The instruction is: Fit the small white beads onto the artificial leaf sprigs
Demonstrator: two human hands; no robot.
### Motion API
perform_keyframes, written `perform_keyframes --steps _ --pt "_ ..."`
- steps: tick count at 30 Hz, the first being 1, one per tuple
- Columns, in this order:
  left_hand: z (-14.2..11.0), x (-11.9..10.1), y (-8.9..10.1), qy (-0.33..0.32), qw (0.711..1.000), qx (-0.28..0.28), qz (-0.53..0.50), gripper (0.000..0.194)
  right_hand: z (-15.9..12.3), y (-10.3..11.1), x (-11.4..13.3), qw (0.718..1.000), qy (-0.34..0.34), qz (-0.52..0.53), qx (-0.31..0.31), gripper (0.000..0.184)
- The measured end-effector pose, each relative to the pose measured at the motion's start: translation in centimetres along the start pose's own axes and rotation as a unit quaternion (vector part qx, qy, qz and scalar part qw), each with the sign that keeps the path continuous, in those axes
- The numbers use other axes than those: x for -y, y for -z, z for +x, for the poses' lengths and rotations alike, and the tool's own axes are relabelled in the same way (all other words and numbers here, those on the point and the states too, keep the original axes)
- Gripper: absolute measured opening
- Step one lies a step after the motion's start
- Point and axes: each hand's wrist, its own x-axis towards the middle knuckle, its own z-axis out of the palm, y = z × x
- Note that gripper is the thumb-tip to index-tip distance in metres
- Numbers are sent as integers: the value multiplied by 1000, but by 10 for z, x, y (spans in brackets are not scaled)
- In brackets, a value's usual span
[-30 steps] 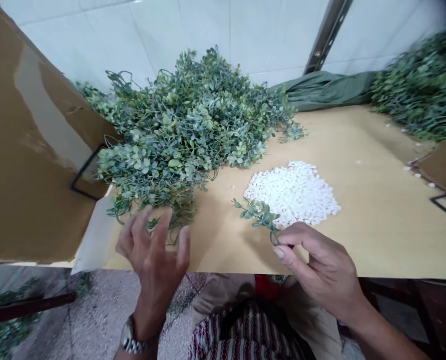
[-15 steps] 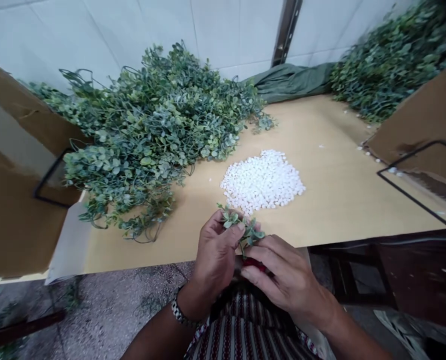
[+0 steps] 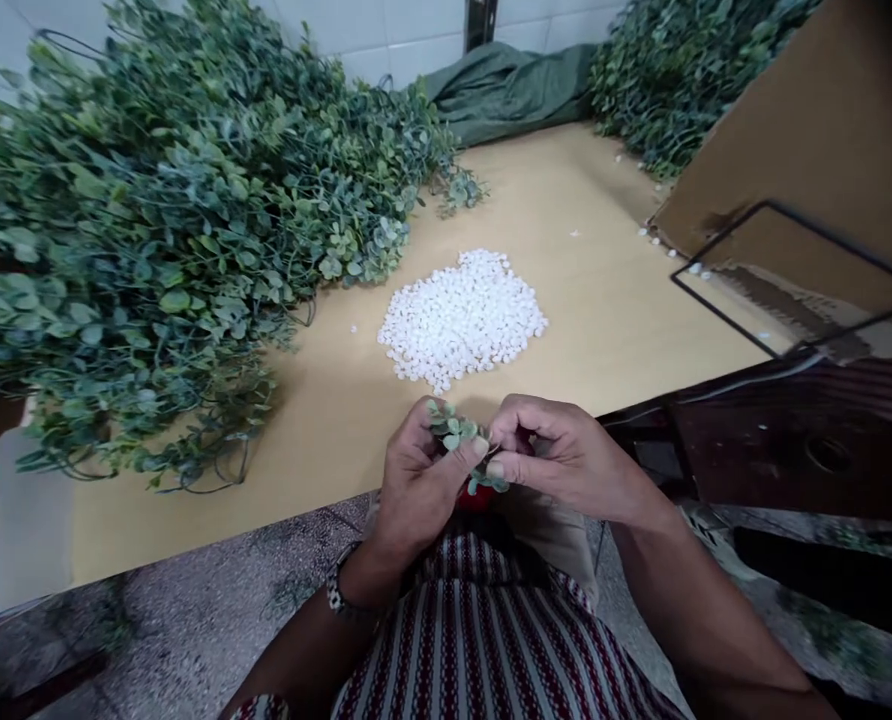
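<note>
At the table's front edge, my left hand point(image 3: 425, 482) pinches a small sprig of artificial leaves point(image 3: 453, 430) between thumb and fingers. My right hand point(image 3: 558, 450) is closed at the sprig's right side, thumb and forefinger pressed together by its stem; the exact grip is too small to make out. Just beyond both hands lies a pile of small white plastic pieces point(image 3: 461, 318). Below the sprig, a red thing point(image 3: 476, 497) shows partly, the rest hidden by my hands.
A big heap of artificial greenery point(image 3: 213, 190) covers the table's left side. More greenery point(image 3: 686, 75) stands back right, by a green cloth point(image 3: 513, 88). On the right are a cardboard flap point(image 3: 798, 130) and a black wire frame point(image 3: 723, 312). The tan tabletop point(image 3: 596, 300) ends before my lap.
My view has turned, so the table's things appear farther left and higher. My right hand has risen from below the sprig to its right side, fingers now pinched by the stem.
</note>
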Motion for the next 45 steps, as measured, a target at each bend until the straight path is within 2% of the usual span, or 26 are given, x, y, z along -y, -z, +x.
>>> perform_keyframes --steps 6,10,14,18,20,23,26,30,35,42,45 --pt "2 -1 1 36 994 23 -98 28 -5 -8 -5 996 -25 37 -76 16" --pt "1 -4 1 51 993 41 -99 26 -8 -19 -11 990 -17 60 -128 16" --pt "-1 0 -5 64 991 17 -114 25 -10 -34 -17 979 35 18 -199 17" --pt "1 5 -9 9 992 -34 -117 22 -12 -48 -19 960 91 -15 -263 14" --pt "2 5 -7 -13 992 -41 -120 18 -12 -51 -18 960 101 -3 -259 13" --pt "5 5 -2 -8 993 -35 -115 12 -8 -41 -15 969 125 -13 -210 12" --pt "10 3 2 0 992 -54 -112 10 5 -18 -16 967 146 -112 -178 11" --pt "18 -4 4 12 988 -92 -124 11 29 11 -28 927 141 -309 -157 15" --pt "25 -6 6 35 986 -84 -137 17 43 18 -42 877 133 -448 -112 17" --pt "28 -4 4 46 986 -82 -141 16 43 15 -41 859 95 -492 -104 21" --pt "27 -6 3 54 986 -71 -144 16 40 13 -39 888 89 -426 -151 16"
